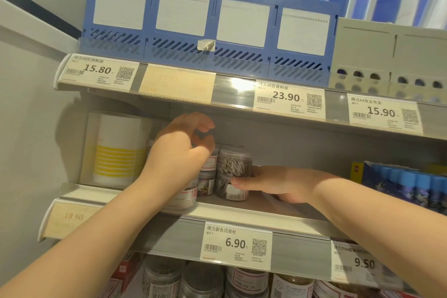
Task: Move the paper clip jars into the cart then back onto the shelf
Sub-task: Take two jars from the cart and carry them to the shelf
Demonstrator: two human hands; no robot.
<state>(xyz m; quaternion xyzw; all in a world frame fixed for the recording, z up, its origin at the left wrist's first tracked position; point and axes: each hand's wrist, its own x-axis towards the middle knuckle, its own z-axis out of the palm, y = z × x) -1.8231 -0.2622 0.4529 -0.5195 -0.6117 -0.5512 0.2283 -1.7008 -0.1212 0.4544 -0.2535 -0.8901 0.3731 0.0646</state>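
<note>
On middle shelf (254,204) | left hand (179,152) loosely curled, empty | right hand (273,184) flat against lower jar (232,190) | risk: push could topple upper jar (234,162) (nothing steadies it)

Clear round paper clip jars (234,163) filled with silver clips stand upright, stacked 2 high, on the middle shelf (242,210).

Upper shelf edge (232,91), L→R: 15.80 tag (99,72) "得力20页资料册"; 23.90 tag (289,99) "得力40页资料册"; 15.90 tag (384,113) "得力A4双文件夹". Lower shelf edge (300,247), L→R: faded 18.90 tag (72,219); 6.90 tag (237,244) "得力彩色回形针"; 9.50 tag (358,262), name unreadable. Jar labels too blurred.
</note>
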